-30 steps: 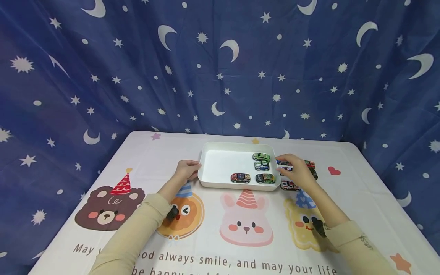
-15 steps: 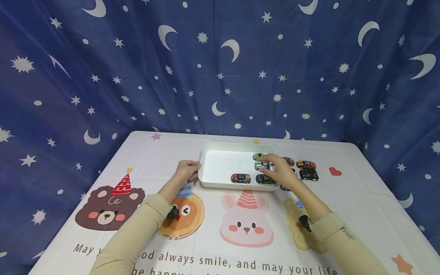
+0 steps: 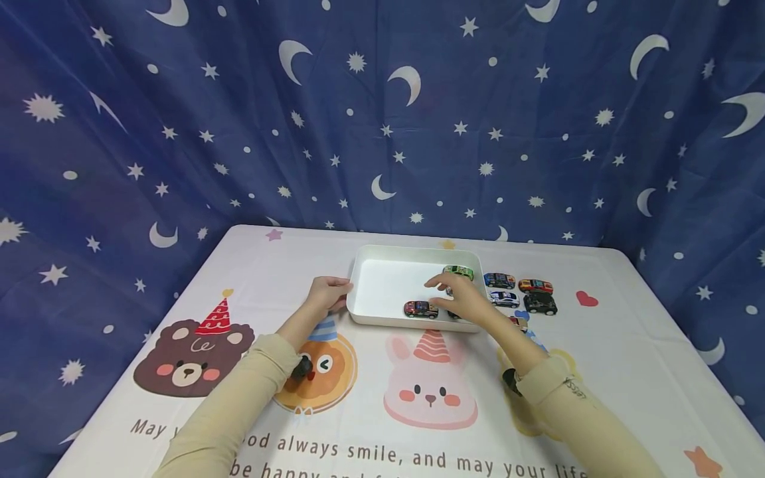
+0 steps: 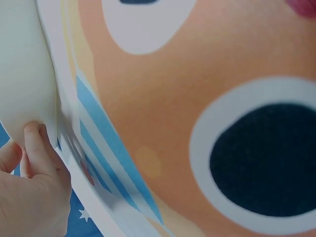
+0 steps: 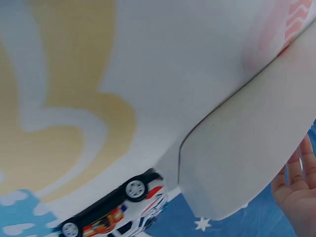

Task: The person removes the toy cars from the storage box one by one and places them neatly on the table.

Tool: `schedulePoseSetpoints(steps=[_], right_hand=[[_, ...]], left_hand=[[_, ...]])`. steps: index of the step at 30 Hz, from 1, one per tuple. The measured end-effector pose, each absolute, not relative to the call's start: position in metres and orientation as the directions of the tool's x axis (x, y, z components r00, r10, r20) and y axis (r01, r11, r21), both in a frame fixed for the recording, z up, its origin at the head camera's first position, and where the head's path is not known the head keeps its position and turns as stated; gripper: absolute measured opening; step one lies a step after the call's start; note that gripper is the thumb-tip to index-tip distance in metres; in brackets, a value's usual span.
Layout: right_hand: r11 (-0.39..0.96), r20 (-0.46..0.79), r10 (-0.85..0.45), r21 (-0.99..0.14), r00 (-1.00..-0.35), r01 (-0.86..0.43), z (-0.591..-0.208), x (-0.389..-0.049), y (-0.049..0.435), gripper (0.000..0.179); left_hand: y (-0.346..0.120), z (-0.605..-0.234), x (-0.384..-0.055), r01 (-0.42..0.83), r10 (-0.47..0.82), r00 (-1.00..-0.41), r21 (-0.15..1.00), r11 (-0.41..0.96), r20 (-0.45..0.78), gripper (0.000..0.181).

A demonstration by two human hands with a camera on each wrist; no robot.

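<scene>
- Blue curtain (image 3: 358,153) with stars and moons hung behind the white-covered desk (image 3: 645,345).
- Left hand (image 3: 328,294) gripped the left wall of the white tray (image 3: 379,285).
- Right hand (image 3: 463,297), released, thumb and fingers parted, extended over the tray's right half.
- Red-and-black car (image 3: 421,309) lay at the tray's near side; green car (image 3: 459,271), far right.
- Five other cars (image 3: 505,299) stood right of the tray.

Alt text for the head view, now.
A person's left hand grips the left end of a white tray while their right hand hovers over toy cars inside it. More cars sit on the cartoon-print tablecloth to the right; behind hangs a blue curtain with moons and stars.
</scene>
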State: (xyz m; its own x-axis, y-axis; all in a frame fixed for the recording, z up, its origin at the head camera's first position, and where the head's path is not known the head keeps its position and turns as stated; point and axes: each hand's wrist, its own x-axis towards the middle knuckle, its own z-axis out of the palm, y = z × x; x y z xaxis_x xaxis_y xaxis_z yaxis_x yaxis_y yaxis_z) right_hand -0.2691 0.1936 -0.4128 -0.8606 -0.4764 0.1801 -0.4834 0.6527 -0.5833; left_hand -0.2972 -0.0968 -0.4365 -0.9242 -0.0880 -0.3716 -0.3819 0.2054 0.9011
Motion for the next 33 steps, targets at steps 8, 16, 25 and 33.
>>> schedulePoseSetpoints(steps=[8, 16, 25, 33], right_hand=[[0.628, 0.113, -0.512, -0.626, -0.851, -0.461, -0.416, -0.279, 0.179, 0.033], [0.658, 0.059, -0.518, -0.609, -0.853, -0.442, -0.427, -0.283, 0.171, 0.034], [0.715, 0.030, -0.525, -0.527, -0.850, -0.460, -0.436, -0.283, 0.167, 0.038], [0.731, 0.060, -0.520, -0.485, -0.852, -0.481, -0.438, -0.282, 0.163, 0.031]], left_hand=[[-0.096, -0.435, -0.299, -0.381, -0.094, -0.925, 0.899, 0.216, -0.369, 0.030], [-0.096, -0.436, -0.301, -0.386, -0.087, -0.923, 0.896, 0.219, -0.376, 0.030], [-0.096, -0.435, -0.298, -0.396, -0.091, -0.918, 0.891, 0.224, -0.385, 0.030], [-0.097, -0.436, -0.298, -0.397, -0.097, -0.918, 0.889, 0.229, -0.385, 0.029]])
